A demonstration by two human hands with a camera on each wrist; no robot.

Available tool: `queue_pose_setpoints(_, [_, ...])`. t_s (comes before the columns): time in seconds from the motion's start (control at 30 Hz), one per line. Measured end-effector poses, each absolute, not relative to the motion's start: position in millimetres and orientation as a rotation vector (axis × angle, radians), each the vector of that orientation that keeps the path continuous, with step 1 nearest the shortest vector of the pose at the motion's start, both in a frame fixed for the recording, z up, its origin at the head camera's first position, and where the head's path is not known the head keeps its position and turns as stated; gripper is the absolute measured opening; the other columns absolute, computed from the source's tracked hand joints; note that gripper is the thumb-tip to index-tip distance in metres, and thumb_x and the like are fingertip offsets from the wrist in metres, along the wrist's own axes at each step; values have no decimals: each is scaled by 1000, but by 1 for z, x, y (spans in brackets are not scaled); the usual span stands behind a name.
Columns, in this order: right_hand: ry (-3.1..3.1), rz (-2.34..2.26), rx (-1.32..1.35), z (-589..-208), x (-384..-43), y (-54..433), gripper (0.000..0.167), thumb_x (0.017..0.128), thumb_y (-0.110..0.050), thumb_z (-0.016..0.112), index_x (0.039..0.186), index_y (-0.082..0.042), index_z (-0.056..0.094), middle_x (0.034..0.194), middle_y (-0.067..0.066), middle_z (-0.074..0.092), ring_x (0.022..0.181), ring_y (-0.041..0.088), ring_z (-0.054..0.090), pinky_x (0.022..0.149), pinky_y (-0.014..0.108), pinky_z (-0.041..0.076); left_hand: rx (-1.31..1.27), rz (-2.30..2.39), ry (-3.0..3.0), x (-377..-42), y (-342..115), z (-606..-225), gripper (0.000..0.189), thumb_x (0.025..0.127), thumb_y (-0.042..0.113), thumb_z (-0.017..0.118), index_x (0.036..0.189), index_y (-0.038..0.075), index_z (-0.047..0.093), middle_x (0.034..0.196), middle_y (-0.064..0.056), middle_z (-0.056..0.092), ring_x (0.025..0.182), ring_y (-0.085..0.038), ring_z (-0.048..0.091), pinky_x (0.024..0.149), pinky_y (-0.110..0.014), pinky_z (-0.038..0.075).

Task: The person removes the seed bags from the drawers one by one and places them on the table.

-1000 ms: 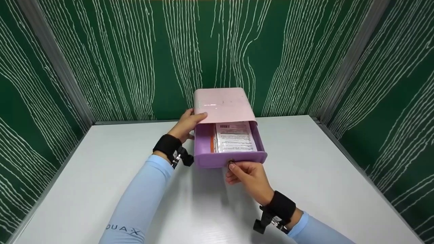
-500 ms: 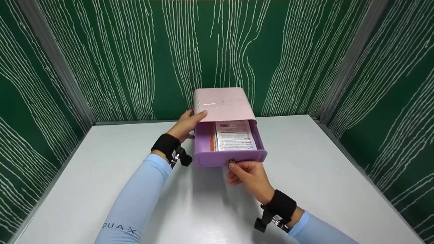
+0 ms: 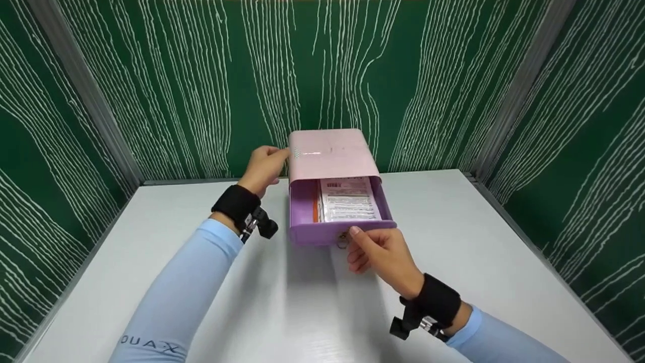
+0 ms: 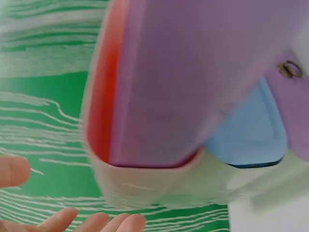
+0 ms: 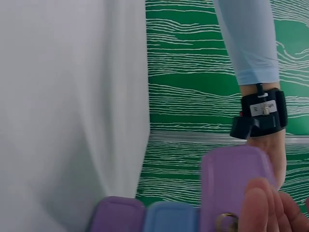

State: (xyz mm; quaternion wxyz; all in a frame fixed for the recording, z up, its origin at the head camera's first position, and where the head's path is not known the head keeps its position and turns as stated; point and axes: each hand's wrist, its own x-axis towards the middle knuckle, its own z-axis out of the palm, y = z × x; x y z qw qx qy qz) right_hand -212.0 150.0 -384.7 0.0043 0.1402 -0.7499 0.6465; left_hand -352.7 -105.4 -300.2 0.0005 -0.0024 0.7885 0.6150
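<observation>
A small pink cabinet stands near the back wall with its top purple drawer pulled out. Flat printed packets lie inside that drawer. My left hand is at the cabinet's left side, fingertips by its upper edge; the left wrist view shows the fingers spread apart, holding nothing. At the drawer front is my right hand, its thumb tip near the upper edge, just right of the metal ring pull. The ring hangs free of the fingers.
Below the pulled-out drawer are a blue drawer and another purple drawer with a ring pull. The cabinet stands on a white table. Green panels with white wavy lines surround the table at back and sides.
My left hand has let go of the cabinet's side and shifted up and left. My right hand has released the ring pull and moved slightly right. The drawer stays out.
</observation>
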Motion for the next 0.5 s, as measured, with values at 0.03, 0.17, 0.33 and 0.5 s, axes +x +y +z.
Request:
queue_pose_setpoints(0.03, [-2343, 2010, 445, -379, -212, 151, 46, 113, -20, 60, 89, 17, 73, 73, 10, 75, 60, 13, 72, 61, 31, 64, 0, 1937, 2486, -350, -105, -296, 54, 112, 33, 55, 152, -3, 51, 152, -19, 53, 134, -29, 54, 115, -51, 52])
queue_pose_setpoints(0.17, [-2316, 1931, 431, -352, -218, 156, 35, 111, -13, 61, 93, 14, 74, 78, 8, 77, 65, 13, 71, 65, 30, 65, 47, 1962, 2507, -341, -102, -280, 45, 112, 26, 54, 146, -4, 58, 135, -19, 61, 111, -24, 61, 100, -38, 57])
queue_pose_setpoints(0.33, [-2384, 1783, 394, -318, -236, 167, 21, 108, -10, 64, 105, 7, 76, 86, 0, 77, 79, 10, 71, 75, 25, 64, 31, 1969, 2458, -330, -92, -259, 40, 111, 14, 48, 142, -8, 61, 118, -15, 68, 90, -20, 68, 83, -28, 63])
queue_pose_setpoints(0.5, [-2558, 1653, 368, -293, -256, 173, 35, 110, -16, 60, 131, 11, 70, 112, 17, 78, 91, 9, 69, 80, 20, 61, -42, 1871, 2364, -325, -81, -249, 34, 110, 10, 49, 135, -8, 62, 111, -12, 67, 77, -15, 66, 70, -24, 63])
